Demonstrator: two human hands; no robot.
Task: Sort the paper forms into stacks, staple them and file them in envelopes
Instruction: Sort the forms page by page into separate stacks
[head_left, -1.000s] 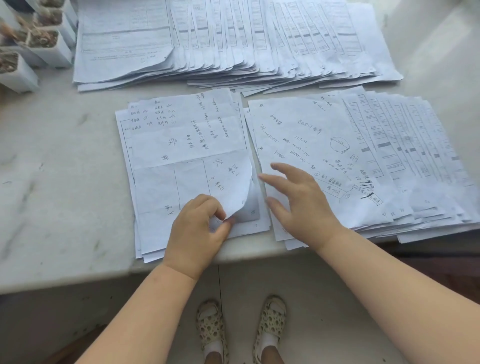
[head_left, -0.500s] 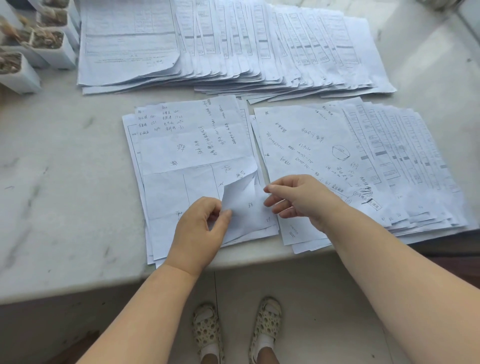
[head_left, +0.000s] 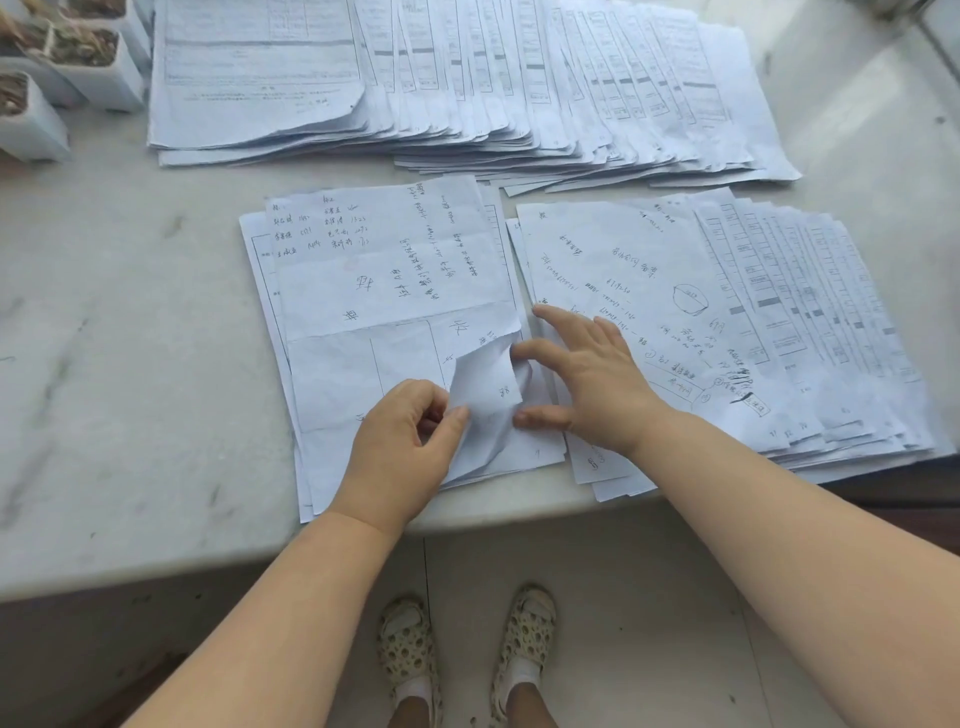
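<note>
Three groups of paper forms lie on a pale marble table (head_left: 119, 332). A near-left stack (head_left: 379, 291) has handwritten sheets on top. My left hand (head_left: 400, 447) pinches the folded-up lower right corner of its top sheet (head_left: 485, 384). My right hand (head_left: 587, 379) rests with fingers spread across the seam between that stack and the near-right fanned stack (head_left: 727, 312), fingertips touching the lifted corner. A long fanned row of printed forms (head_left: 467, 78) lies at the back.
White plant pots (head_left: 57, 67) with soil stand at the back left corner. The table's front edge runs just below the stacks. Beneath it are a tiled floor and my feet in perforated shoes (head_left: 467, 654).
My right hand has opened from a loose curl and spread its fingers flat beside the lifted corner. My left hand keeps pinching the corner, now folded up higher.
</note>
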